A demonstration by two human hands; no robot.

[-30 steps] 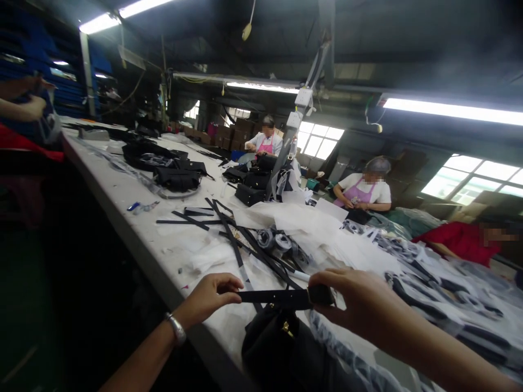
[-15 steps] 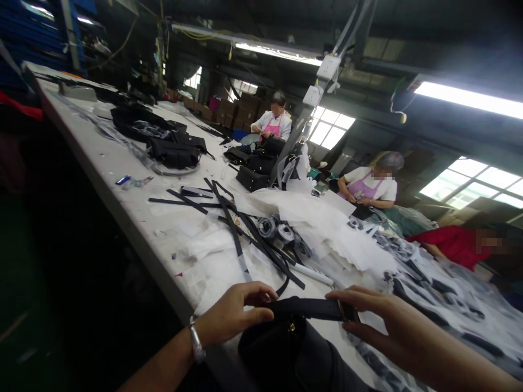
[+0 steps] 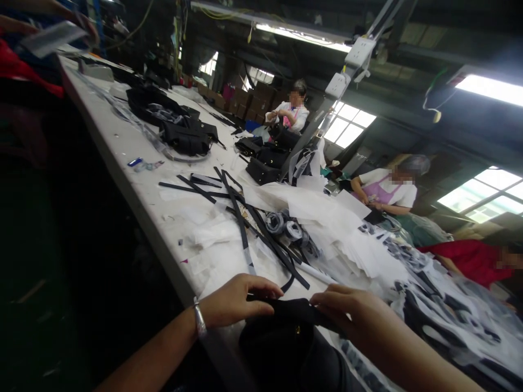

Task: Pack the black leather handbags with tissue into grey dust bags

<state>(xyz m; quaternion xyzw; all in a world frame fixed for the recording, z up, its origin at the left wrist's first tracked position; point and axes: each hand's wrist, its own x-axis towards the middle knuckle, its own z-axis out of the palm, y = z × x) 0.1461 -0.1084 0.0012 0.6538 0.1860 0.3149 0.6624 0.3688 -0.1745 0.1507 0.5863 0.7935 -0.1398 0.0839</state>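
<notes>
1. Overhead, a fluorescent tube (image 3: 490, 90) lit the workroom, and a pale worktop (image 3: 151, 188) stretched away beyond the black bag (image 3: 269, 351).
2. At the upper side of the bag, the left hand (image 3: 231, 302) pinched one end of a black band (image 3: 294, 309) between thumb and fingers; the right hand (image 3: 355, 311) curled its fingers over the other end, thumb hidden, so how firmly it pressed could not be told.
3. Good handling probably called for an even pull from both hands, with the band flat, untwisted and clear of the bag's gold-coloured fitting (image 3: 297, 329).
4. The band's long axis ran crosswise over the bag, hand to hand, dipping slightly rightward; whether it joined the bag was unclear.
5. Beyond the bag lay black strips (image 3: 238, 220), grey rolls (image 3: 275, 222) and white sheets (image 3: 310, 207); farther off was a person (image 3: 402, 195).
</notes>
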